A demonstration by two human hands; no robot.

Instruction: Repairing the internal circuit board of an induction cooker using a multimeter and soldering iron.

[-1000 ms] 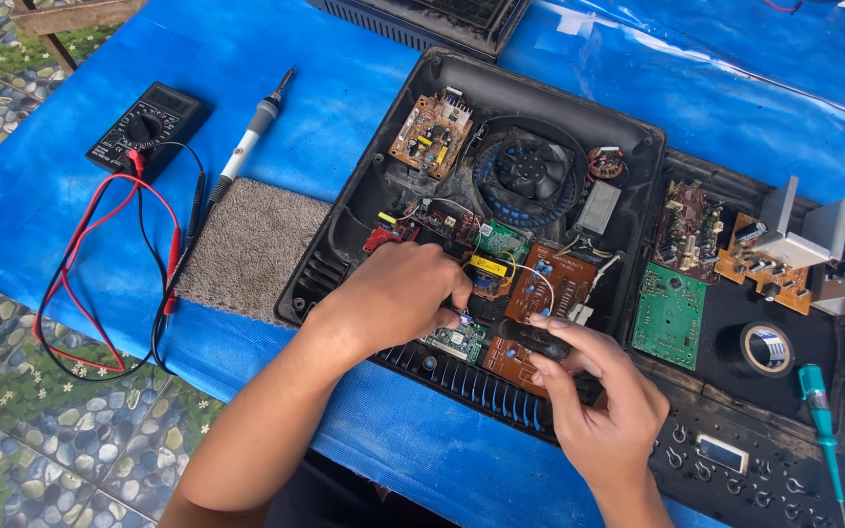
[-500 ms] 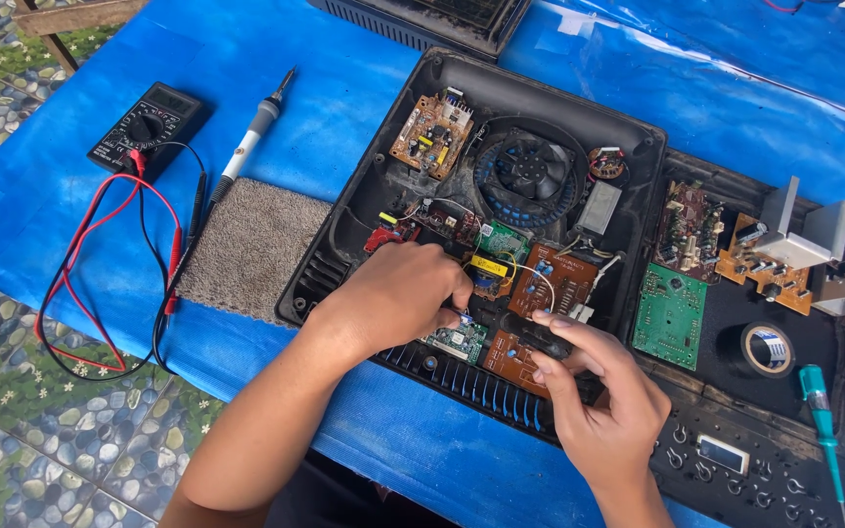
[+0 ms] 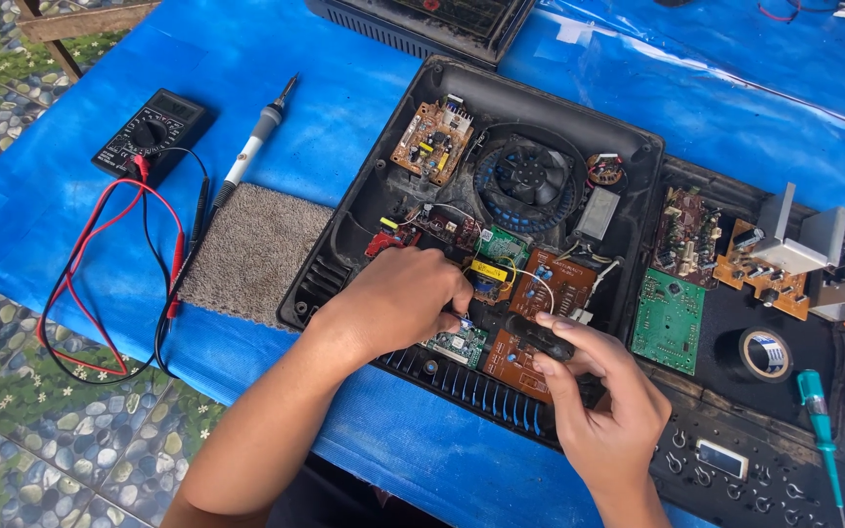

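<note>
Circuit boards (image 3: 540, 303) sit packed in the near part of an opened black appliance casing (image 3: 364, 210) that lies on a blue-covered surface (image 3: 80, 59), with a round black fan (image 3: 530, 181) farther back in the casing. From the head view, the left hand (image 3: 398, 298) rests curled over the boards at the casing's near edge, fingers (image 3: 457, 293) bent down onto a small green board (image 3: 457, 342); whether they pinch anything cannot be told. The right hand (image 3: 603, 406) comes in from the near right, its fingers clenched around a black tool handle (image 3: 535, 332) lying across the brown board. Left of the casing lie a grey mat (image 3: 251, 254), a soldering iron (image 3: 256, 137) and a black multimeter (image 3: 149, 127) with red and black leads. To the right sit a tape roll (image 3: 765, 354) and a green-handled screwdriver (image 3: 819, 420).
</note>
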